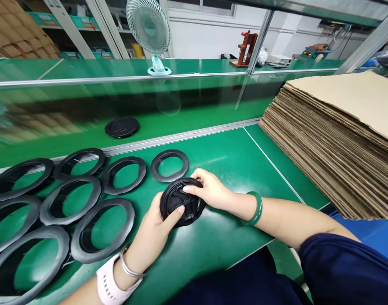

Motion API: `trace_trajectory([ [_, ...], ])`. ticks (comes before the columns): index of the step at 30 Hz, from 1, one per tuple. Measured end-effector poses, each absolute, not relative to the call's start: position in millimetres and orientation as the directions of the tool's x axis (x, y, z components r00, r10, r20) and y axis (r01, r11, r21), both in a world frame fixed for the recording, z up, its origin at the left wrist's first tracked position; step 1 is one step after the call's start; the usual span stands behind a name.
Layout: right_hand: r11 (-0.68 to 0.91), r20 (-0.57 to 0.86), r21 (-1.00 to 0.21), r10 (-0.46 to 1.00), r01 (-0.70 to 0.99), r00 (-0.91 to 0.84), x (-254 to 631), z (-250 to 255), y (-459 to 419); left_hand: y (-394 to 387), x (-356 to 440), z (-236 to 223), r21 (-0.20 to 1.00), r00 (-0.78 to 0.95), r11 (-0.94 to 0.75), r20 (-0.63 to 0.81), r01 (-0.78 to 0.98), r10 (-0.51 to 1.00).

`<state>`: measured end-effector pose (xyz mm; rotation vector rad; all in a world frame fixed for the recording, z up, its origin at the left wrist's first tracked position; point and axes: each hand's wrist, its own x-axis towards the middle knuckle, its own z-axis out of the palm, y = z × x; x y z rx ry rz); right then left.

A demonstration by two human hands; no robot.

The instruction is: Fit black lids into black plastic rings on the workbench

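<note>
Both of my hands hold a round black disc part [177,201] over the green work mat [219,241]. My left hand [157,224] grips its lower edge, with the thumb across the face. My right hand [209,188] holds the upper far edge, with the fingers resting on the rim. The disc is tilted, and my fingers hide part of it. Several flat black rubber rings [169,165] lie to the left of my hands, and the nearest is close to my left wrist. A similar closed black disc [122,127] lies farther off, past a metal rail.
A tall stack of corrugated cardboard sheets [333,144] fills the right side of the bench. An aluminium rail [181,137] divides the green surfaces. Beyond it stand a glass panel, a small desk fan [149,29] and a wooden stand [246,48].
</note>
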<state>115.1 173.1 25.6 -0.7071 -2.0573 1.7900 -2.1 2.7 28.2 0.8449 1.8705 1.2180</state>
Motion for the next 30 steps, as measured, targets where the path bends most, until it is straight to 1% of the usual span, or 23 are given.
trace_trajectory([
  [3,0.015,-0.107,-0.992,0.422,0.126,-0.9,120.0,30.6,179.5,1.8,-2.2,28.8,0.937,-0.5,0.324,-0.22,0.13,0.837],
  [5,0.006,-0.121,-0.991,0.387,0.134,-0.914,122.1,32.9,182.3,1.2,-2.0,29.3,0.934,-0.496,0.328,-0.22,0.141,0.84],
  [14,0.084,-0.13,-0.979,0.437,0.184,-0.89,122.7,32.1,181.1,0.6,-3.4,35.7,0.925,-0.473,0.346,-0.238,0.157,0.848],
  [16,0.082,-0.114,-0.983,0.442,0.167,-0.89,122.5,33.2,181.0,0.6,-4.6,37.5,0.926,-0.453,0.346,-0.246,0.153,0.857],
  [21,0.028,-0.076,-0.995,0.401,0.095,-0.913,120.7,33.2,180.2,0.2,-7.0,35.5,0.942,-0.384,0.331,-0.288,0.05,0.877],
  [23,0.017,-0.07,-0.996,0.391,0.083,-0.918,120.6,32.7,179.6,0.7,-7.3,32.3,0.954,-0.376,0.299,-0.277,0.001,0.884],
  [25,0.039,-0.057,-0.996,0.397,0.079,-0.916,121.0,32.7,179.2,1.5,-7.3,29.9,0.963,-0.388,0.27,-0.253,-0.012,0.886],
  [27,0.084,-0.038,-0.993,0.408,0.078,-0.912,121.5,32.9,179.4,1.9,-7.0,29.3,0.964,-0.4,0.266,-0.236,0.019,0.885],
  [30,0.115,-0.017,-0.991,0.398,0.069,-0.917,121.3,32.8,180.5,1.0,-6.4,32.4,0.947,-0.421,0.299,-0.224,0.118,0.879],
])
